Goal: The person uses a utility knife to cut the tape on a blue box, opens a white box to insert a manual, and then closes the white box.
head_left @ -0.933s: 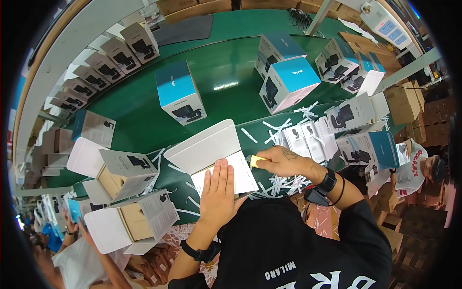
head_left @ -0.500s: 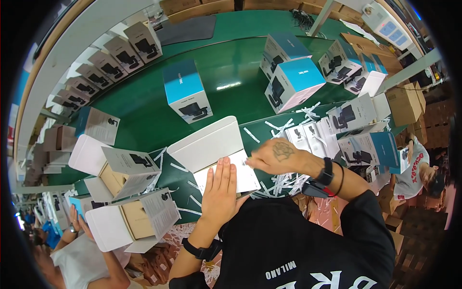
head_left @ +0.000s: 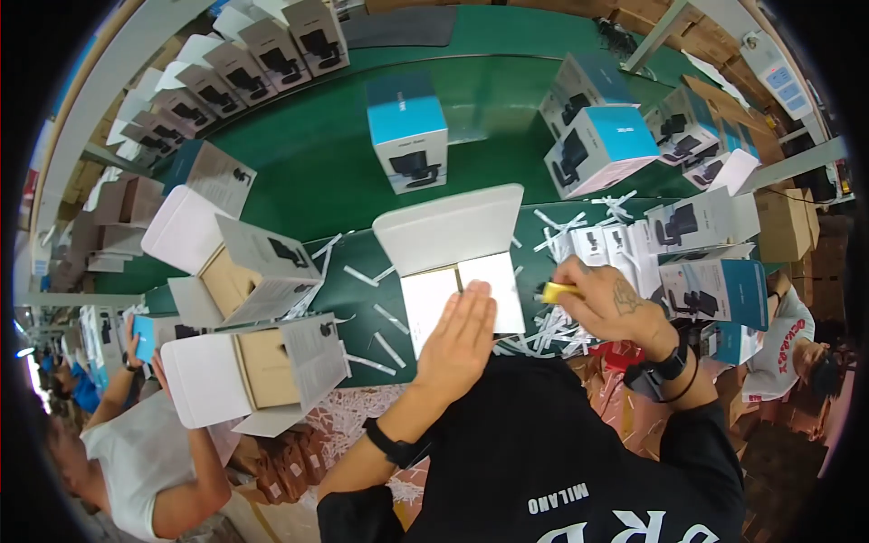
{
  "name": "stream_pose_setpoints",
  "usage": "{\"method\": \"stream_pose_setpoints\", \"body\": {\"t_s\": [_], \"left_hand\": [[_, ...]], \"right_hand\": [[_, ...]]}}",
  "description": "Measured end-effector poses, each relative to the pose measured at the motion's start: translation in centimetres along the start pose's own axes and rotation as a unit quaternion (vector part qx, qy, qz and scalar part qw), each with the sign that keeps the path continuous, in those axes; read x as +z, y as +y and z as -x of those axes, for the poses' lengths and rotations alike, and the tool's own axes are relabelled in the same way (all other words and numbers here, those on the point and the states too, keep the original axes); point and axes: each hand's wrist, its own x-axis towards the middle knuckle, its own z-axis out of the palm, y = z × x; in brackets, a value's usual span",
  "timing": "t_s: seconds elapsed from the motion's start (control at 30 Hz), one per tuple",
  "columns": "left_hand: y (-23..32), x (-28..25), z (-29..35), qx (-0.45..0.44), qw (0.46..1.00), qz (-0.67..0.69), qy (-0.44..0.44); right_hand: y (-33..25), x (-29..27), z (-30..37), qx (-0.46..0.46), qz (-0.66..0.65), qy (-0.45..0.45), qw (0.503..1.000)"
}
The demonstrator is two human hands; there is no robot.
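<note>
In front of me an open white carton (head_left: 448,232) stands with its lid raised away from me and its side flaps folded inward. My left hand (head_left: 454,348) lies on the flaps, fingers stretched out and close together. My right hand (head_left: 605,303), to the right of the carton and apart from it, is closed around a small yellow tool (head_left: 559,291). Its short greyish tip points left toward the carton; its exact kind is hard to make out. Below the right hand lie loose white paper strips (head_left: 557,330).
Two more open cartons (head_left: 262,362) stand at left, next to a co-worker (head_left: 149,452). A blue-topped box (head_left: 407,131) sits on the green table (head_left: 493,167). Similar boxes (head_left: 602,149) stand at far right, white cartons (head_left: 317,41) line up at far left. Another person (head_left: 778,348) is at right.
My right hand has moved off the carton to the right, bringing the yellow tool into plain view. My left hand stays on the flaps. The whole view has shifted a little.
</note>
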Motion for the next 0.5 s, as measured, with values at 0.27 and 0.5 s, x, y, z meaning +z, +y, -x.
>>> {"method": "stream_pose_setpoints", "body": {"t_s": [0.27,0.5], "left_hand": [[-0.3,2.9,1.6,0.076,0.975,0.006,0.208],[-0.2,3.3,1.9,0.050,0.968,0.033,0.243]], "right_hand": [[-7.0,7.0,-8.5,-0.130,-0.023,0.050,0.990],[-7.2,8.1,-10.2,-0.113,-0.059,0.004,0.992]]}}
